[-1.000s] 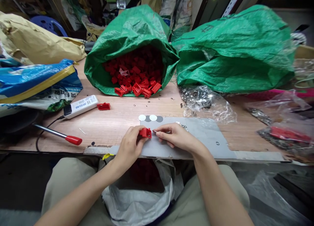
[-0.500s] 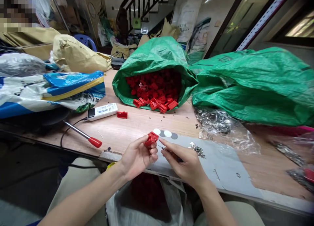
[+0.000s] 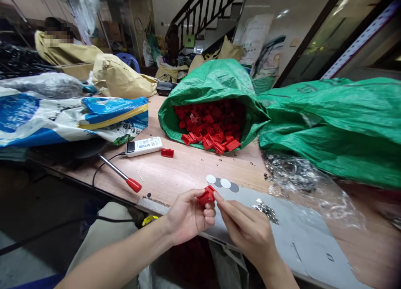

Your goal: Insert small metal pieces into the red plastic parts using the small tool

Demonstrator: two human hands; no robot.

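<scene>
Cluttered wooden table (image 3: pixel 184 170) carries a green sack (image 3: pixel 216 78) of red parts (image 3: pixel 213 124) at 12 o'clock. Left hand (image 3: pixel 188 216) pinches one red clip (image 3: pixel 206 196) over the near edge; right hand (image 3: pixel 250 232) touches it from 3 o'clock, grip unclear. A slack pinch could drop it off the table.

The person's left hand (image 3: pixel 188 216) and right hand (image 3: pixel 250 232) are bare, and the fingernails that show are short and evenly trimmed. The left forearm (image 3: pixel 125 259) and right forearm (image 3: pixel 278 272) are both uncovered right up to the lower edge of the picture (any sleeve would sit beyond it). On the legs are light khaki trousers (image 3: pixel 97 234) of plain, matte cloth, slightly creased along the thigh, with a soft fold near the knee.
</scene>
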